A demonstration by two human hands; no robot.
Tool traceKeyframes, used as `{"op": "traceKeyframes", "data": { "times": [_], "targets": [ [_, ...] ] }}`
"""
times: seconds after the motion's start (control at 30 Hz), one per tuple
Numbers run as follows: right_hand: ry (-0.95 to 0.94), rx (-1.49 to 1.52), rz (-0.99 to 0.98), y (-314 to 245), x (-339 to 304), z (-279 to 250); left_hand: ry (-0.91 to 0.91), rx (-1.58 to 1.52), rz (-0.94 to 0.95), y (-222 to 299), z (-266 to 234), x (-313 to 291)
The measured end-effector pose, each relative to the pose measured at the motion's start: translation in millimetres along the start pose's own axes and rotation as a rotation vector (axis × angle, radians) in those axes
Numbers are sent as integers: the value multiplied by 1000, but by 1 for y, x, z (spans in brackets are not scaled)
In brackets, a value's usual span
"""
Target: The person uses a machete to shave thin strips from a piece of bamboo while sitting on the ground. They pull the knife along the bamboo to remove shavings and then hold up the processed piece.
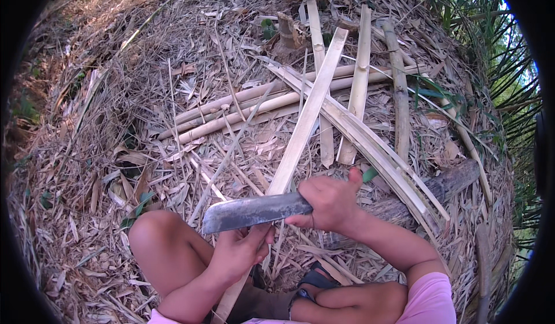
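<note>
Right hand (pixel 332 202) clamped in a fist round the handle of a broad knife (pixel 251 212), forearm in from lower right, blade pointing left. Left hand (pixel 240 251) just below blade, fingers closed round a pale bamboo strip (pixel 310 111). Strip slants from lap, under blade, out over the bamboo poles (pixel 243 114). Blade-to-strip contact: cannot tell.
</note>
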State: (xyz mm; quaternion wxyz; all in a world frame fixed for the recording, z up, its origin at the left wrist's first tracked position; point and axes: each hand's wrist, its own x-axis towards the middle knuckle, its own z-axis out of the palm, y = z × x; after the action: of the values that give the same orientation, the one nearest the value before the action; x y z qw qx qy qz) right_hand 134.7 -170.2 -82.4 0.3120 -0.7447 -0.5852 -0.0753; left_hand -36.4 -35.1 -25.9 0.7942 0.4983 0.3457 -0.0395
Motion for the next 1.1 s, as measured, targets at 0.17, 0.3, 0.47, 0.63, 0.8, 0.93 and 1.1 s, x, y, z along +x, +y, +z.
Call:
{"op": "traceKeyframes", "data": {
  "times": [0.17,0.3,0.47,0.63,0.8,0.93,1.1],
  "targets": [
    [62,-117,102,30,3,-5,-69,-47,-65,4,3,-5],
    [138,-338,-37,55,4,-13,-68,-1,-89,7,8,-7],
    [175,-452,-69,73,10,-22,-86,-29,-71,9,8,-11],
    [233,-481,43,96,1,-22,-119,-74,-130,9,4,-16],
    [173,-470,285,161,-14,-45,-142,-129,-219,9,4,-18],
    [119,-552,531,193,-16,-71,-162,-41,-237,8,-3,-23],
    [92,-468,720,179,-12,-58,-110,-5,-266,1,-1,-17]
  ]
}}
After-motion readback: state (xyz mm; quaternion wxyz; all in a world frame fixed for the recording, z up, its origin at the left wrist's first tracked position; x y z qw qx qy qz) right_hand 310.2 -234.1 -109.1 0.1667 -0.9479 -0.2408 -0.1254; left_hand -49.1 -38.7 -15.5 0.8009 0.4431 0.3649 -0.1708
